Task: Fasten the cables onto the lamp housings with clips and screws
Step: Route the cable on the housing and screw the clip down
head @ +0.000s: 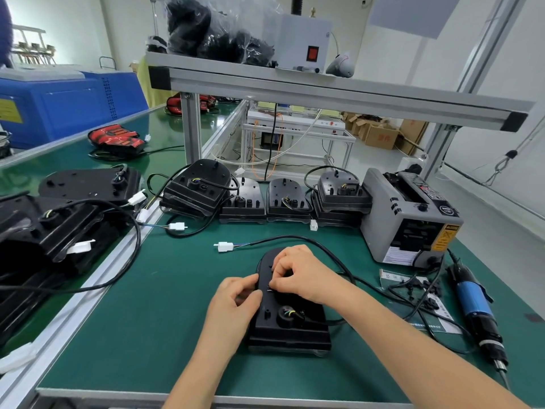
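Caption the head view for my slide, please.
Left hand and right hand, fingers curled, work atop a black plastic lamp housing.

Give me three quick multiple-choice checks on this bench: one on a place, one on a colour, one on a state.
1. Where does the electric screwdriver lie?
A. on the floor
B. on the green mat, right of the lamp housing being worked on
C. inside a cardboard box

2. What colour is the connector lying on the mat beyond that housing?
A. red
B. yellow
C. white

3. What are the left hand and right hand doing?
A. both touch the lamp housing
B. both hang off the bench
C. one holds a hammer

Answers: 1 B, its blue body lies on the mat beside the right forearm; 2 C, the plug is plainly white; 3 A, fingers of both hands are on the housing.
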